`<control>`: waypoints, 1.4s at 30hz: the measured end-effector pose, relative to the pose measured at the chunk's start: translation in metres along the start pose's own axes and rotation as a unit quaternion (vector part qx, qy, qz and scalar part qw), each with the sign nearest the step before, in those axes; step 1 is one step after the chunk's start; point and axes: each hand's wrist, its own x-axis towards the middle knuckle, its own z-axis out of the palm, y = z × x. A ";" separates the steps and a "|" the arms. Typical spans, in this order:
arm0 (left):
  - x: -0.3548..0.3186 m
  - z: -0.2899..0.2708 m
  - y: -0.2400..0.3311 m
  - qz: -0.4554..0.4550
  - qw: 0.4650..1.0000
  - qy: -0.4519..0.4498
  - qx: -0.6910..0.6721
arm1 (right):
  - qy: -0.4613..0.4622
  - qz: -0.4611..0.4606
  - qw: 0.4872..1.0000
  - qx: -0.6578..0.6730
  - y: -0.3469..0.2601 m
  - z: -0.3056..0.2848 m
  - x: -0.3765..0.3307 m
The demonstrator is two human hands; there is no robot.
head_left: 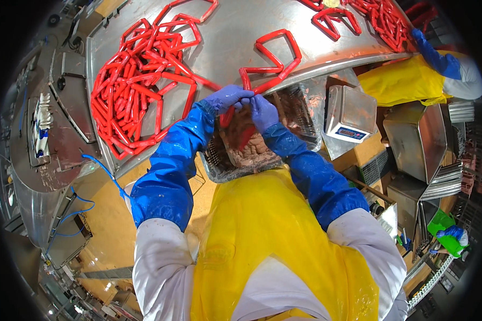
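My left hand (226,100), in a purple glove, pinches a string of red sausages (270,84) at the table's near edge. Its fingertips meet those of my right hand (264,113), gloved alike and closed on the same string. Several links of it loop away over the metal table, and others run left toward a big tangled heap of red sausages (128,91). Below my hands stands a dark crate (217,170) holding pinkish-brown ground meat (254,154). A red piece hangs down by my left hand into the crate. My fingers hide the exact spot they grip.
The steel table (235,48) curves across the front. A bench scale (351,113) stands right of the crate. At the far right a co-worker's blue sleeve (439,59) reaches toward another sausage heap (383,24). A blue hose (104,170) hangs at the left, beside metal equipment.
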 end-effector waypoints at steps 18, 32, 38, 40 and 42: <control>-0.005 0.042 0.044 0.324 0.925 0.188 -0.063 | -0.318 0.000 0.934 -0.165 -0.100 -0.115 0.138; -0.040 0.026 -0.009 0.175 0.938 0.271 -0.129 | -0.251 0.119 0.959 0.049 0.068 0.025 -0.080; -0.097 0.007 0.016 0.262 0.881 0.382 -0.098 | -0.433 0.187 0.852 -0.226 0.063 -0.004 -0.084; -0.092 0.005 0.019 0.185 0.902 0.391 -0.008 | -0.446 0.264 0.828 -0.213 0.057 -0.007 -0.064; -0.078 0.017 0.000 0.107 0.923 0.366 0.041 | -0.175 0.130 0.969 0.116 0.030 0.004 -0.027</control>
